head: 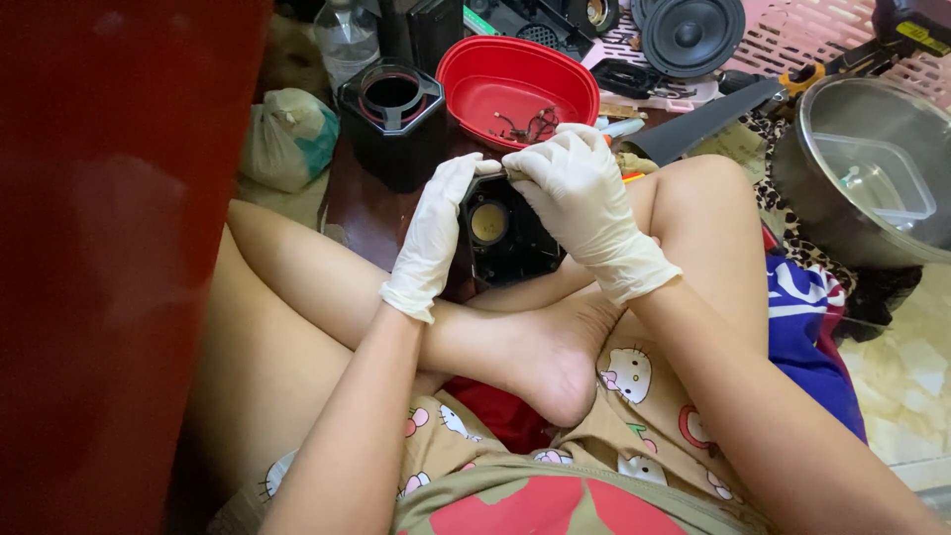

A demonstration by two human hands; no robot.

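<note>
While the person sits cross-legged on the floor, both hands in white rubber gloves hold a small black speaker box with a round gold cone (500,238). It rests between the knees, just above the bare foot. The left hand (436,233) wraps around the left side of the speaker box, fingers curled shut on it. The right hand (580,198) bends over the top edge and pinches a small thing there with the fingertips; it is too small to tell what it is.

Just behind the hands sits an oval red plastic tub (515,84) with a little tangle of dark wires and bits inside. To the left of the tub stands another black speaker case with a round hole on top (393,119). Beside that lies a tied pale plastic bag (285,139), and a clear plastic bottle (347,40) stands behind it. On the right is a big round metal bowl (822,188) with a clear plastic box (872,178) in it. A loose round black speaker cone (691,30) lies on a pink plastic tray (792,40) at the back.
</note>
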